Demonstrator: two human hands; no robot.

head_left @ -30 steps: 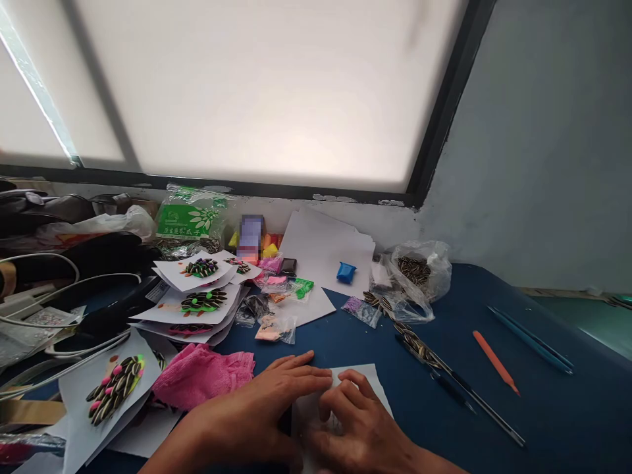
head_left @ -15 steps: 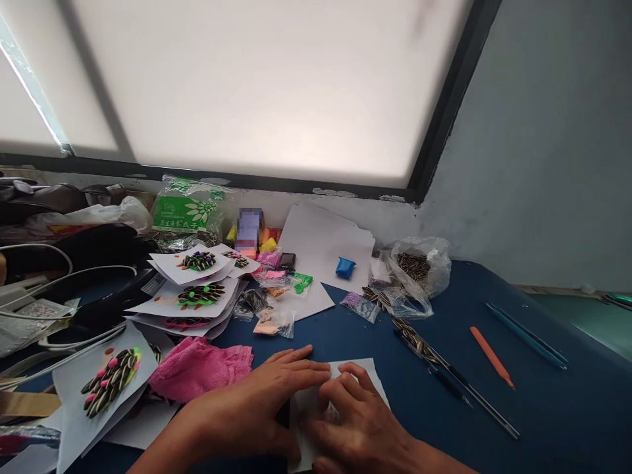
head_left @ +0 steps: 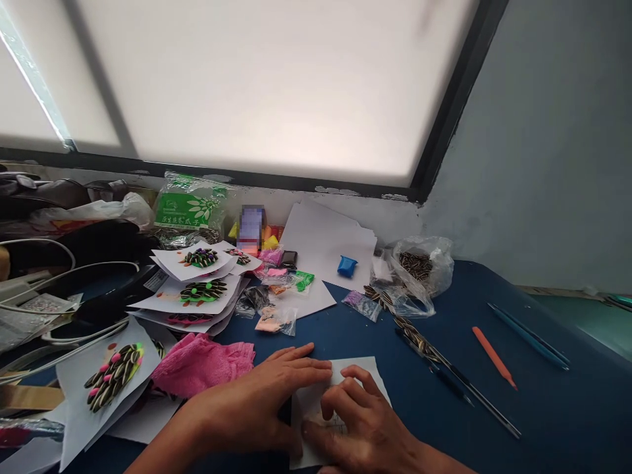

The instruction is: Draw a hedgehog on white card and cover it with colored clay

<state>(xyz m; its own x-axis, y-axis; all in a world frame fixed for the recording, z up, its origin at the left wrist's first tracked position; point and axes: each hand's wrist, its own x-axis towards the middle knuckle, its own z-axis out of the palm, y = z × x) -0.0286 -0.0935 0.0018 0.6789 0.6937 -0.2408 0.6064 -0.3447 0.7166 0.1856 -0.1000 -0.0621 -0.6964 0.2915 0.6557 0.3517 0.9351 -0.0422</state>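
A small white sheet of paper [head_left: 368, 372] lies in front of me, with faint marks on it between my hands. My left hand [head_left: 261, 401] rests across its left edge, fingers stretched out and thumb lower down on the paper's side. Over the middle of the sheet, my right hand [head_left: 363, 421] has bent fingers, with the thumb pressed on the paper and apart from the index finger. Nothing is visible in its grasp, though its palm side is hidden. Just left of my left hand sits a crumpled pink cloth [head_left: 205, 365].
Cards with sunflower-seed hedgehogs [head_left: 116, 375] are stacked on the left. Behind lie small clay packets [head_left: 276, 320], a blue packet [head_left: 347, 266] and a bag of seeds [head_left: 417, 266]. Pens [head_left: 449, 385], loose seeds [head_left: 412, 336], an orange tool [head_left: 494, 355] and blue tweezers [head_left: 528, 336] lie on the right.
My right thumb, blurred before, has shifted slightly up and left on the paper and shows more sharply. My left hand stays in place, and the whole view has shifted a little.
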